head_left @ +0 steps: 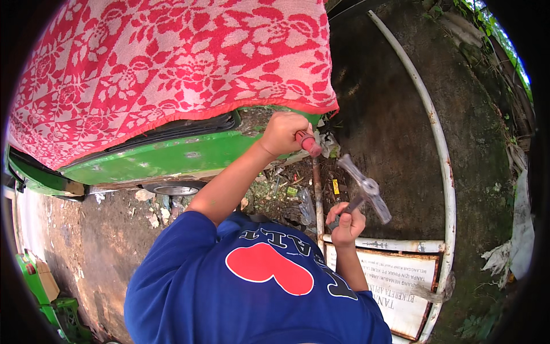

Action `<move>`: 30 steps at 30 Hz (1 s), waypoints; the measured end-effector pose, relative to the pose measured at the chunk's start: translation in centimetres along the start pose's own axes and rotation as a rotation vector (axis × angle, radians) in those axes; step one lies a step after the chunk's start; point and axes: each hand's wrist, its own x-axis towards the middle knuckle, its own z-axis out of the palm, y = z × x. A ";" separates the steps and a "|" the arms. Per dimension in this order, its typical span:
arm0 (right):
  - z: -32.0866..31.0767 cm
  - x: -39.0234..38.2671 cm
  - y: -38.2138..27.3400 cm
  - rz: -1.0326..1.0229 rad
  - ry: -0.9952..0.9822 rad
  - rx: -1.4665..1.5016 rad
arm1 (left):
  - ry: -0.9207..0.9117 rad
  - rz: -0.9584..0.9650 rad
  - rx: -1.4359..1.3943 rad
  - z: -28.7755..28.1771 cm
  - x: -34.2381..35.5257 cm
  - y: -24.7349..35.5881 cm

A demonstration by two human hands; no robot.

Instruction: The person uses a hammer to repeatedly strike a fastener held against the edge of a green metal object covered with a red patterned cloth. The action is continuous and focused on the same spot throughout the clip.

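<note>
My left hand (285, 133) is wrapped round a tool with a red handle (309, 143), held at the corner of a green car body (166, 150). The butt of the handle sticks out to the right of my fist; the tool's far end is hidden by my hand, so its kind does not show. Lower and to the right, my right hand (347, 223) grips a hammer (366, 188) by its handle. The worn metal head is raised, apart from the red handle. Rough brown patches mark the body beside my left hand.
A red and pink floral cloth (189, 63) covers the car's top. White metal poles (438, 137) and a framed white sign (401, 286) stand on the right. Litter (281, 192) lies on the ground below the car. Green plastic objects (54, 298) are at lower left.
</note>
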 end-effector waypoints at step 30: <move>-1.2 0.9 -1.0 0.087 0.072 0.176 | -0.016 0.054 -0.044 0.3 -2.5 -0.1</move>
